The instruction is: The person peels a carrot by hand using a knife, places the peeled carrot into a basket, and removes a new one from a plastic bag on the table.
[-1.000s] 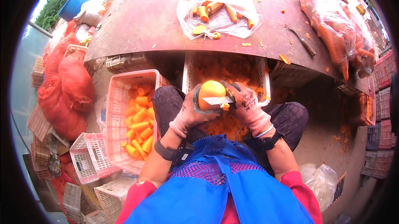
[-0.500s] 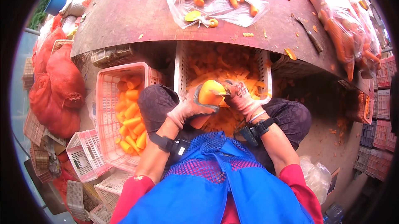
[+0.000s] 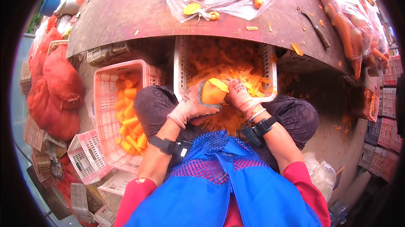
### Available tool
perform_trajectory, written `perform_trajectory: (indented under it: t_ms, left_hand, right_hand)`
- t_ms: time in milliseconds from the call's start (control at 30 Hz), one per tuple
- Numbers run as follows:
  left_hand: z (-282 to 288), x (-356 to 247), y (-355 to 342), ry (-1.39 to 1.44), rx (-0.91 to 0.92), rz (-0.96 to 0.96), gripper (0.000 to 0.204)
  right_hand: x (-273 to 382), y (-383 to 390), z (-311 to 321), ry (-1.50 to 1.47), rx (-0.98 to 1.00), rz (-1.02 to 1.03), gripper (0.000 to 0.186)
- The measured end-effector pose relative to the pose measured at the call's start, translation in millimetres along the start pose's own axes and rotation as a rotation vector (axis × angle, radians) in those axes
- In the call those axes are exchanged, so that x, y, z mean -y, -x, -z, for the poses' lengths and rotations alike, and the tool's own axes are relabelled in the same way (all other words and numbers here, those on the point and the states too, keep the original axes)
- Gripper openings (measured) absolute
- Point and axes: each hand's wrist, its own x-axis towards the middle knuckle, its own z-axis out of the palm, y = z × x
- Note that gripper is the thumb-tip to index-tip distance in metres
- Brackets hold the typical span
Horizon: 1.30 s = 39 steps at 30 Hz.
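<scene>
My left hand (image 3: 187, 107), in a pink glove with dark finger coating, is wrapped round a thick orange carrot (image 3: 214, 93) between my knees. The carrot's cut end tilts up, with a yellowish strip along its top. My right hand (image 3: 241, 95), gloved too, is closed against the carrot's right side; whatever its fingers grip is hidden. Just beyond both hands, a white crate (image 3: 179, 69) holds a heap of orange peelings (image 3: 228, 64), partly under the table edge. To the left, a pink crate (image 3: 104, 104) contains peeled carrot pieces (image 3: 131, 126).
On the reddish table (image 3: 126, 12) lie a plastic bag (image 3: 249, 12) with carrot pieces, a knife (image 3: 318, 33) and scraps. A clear bag of carrots (image 3: 348, 29) hangs over its right edge. Red sacks (image 3: 63, 77) and a tipped crate (image 3: 86, 157) stand left; stacked crates (image 3: 388, 126) stand right.
The carrot has turned in my left hand, so its cut end faces me more. My right hand has shifted slightly along its side. The view has tilted a little.
</scene>
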Motion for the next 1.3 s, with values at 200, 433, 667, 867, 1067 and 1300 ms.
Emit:
perform_trajectory:
  t_ms: [200, 433, 667, 867, 1067, 1300]
  left_hand:
    - [0, 11, -10, 0.232, 0.128, -0.020, 0.064]
    - [-9, -28, 15, 0.838, 0.029, -0.020, 0.047]
    - [-13, -39, 21, 0.832, -0.202, -0.297, 0.076]
    - [11, -57, 61, 0.621, 0.039, -0.269, 0.072]
    - [-31, -60, 72, 0.589, 0.062, -0.036, 0.050]
    - [-29, -58, 68, 1.327, 0.093, 0.080, 0.034]
  right_hand:
    - [-33, -11, -13, 0.041, -0.083, 0.043, 0.024]
    - [-17, -6, 18, -0.069, -0.348, -0.322, 0.019]
    - [66, 42, 22, -1.823, 0.125, -0.442, 0.044]
    - [34, 47, 50, -0.805, -0.308, 0.124, 0.023]
    - [48, 39, 61, -1.029, -0.376, -0.186, 0.024]
    - [107, 42, 89, -1.833, -0.610, 0.084, 0.033]
